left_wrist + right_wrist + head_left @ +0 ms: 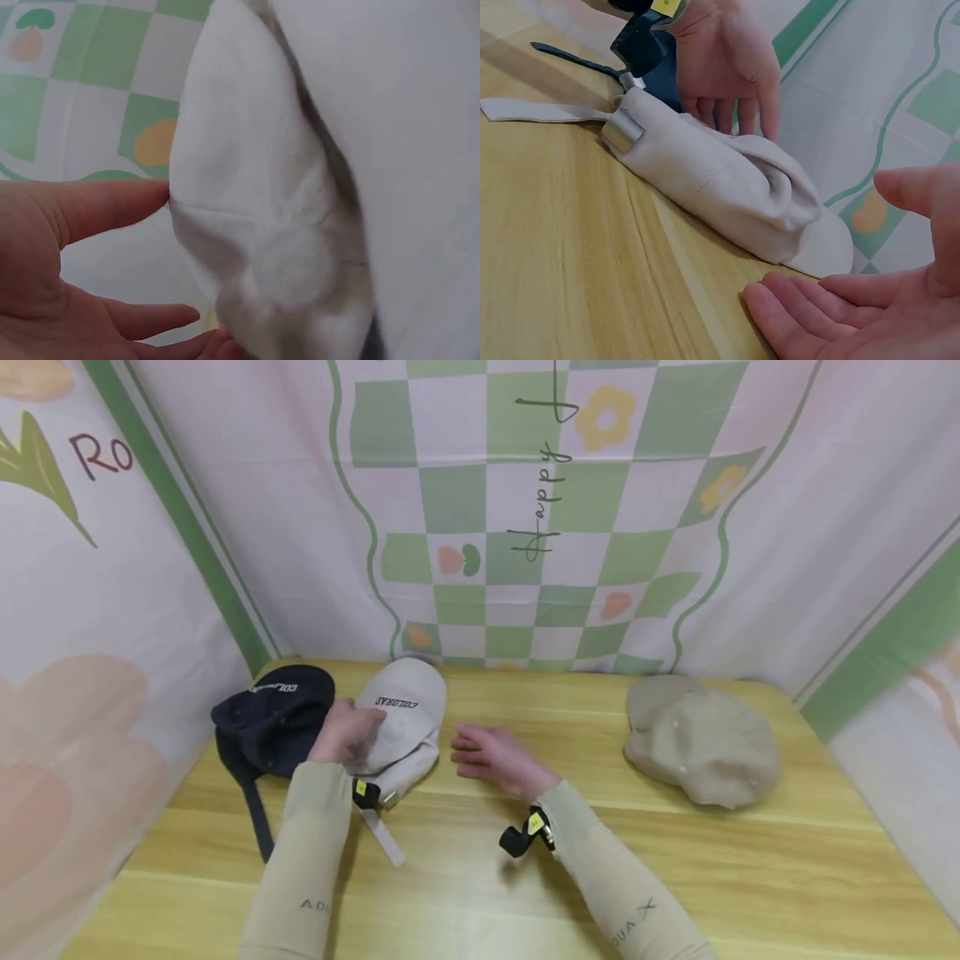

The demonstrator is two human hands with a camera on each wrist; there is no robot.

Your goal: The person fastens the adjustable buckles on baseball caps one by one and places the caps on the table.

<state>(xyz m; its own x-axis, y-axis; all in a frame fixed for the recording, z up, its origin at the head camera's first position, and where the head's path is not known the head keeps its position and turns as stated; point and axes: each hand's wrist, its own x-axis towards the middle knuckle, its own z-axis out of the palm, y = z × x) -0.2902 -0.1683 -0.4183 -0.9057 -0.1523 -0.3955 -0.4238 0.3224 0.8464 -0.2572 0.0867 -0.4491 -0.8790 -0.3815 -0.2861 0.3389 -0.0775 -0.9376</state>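
A white baseball cap [412, 724] with dark lettering lies on the table left of centre, its brim toward the back and its buckled strap trailing to the front. At its left side, my left hand [345, 731] reaches with extended fingers. In the left wrist view the thumb tip of that hand [45, 262] meets the edge of the white cap [232, 172], while part of the other fingers is hidden behind it. My right hand [501, 760] is just right of the cap, apart from it, palm turned inward. Its fingers look relaxed and hold nothing in the right wrist view.
A navy cap [276, 727] with white lettering sits left of the left hand, its strap hanging forward. Farther right lies a khaki cap [705, 739]. The wooden table [465, 877] ends at a printed checked curtain [525, 510] at the back.
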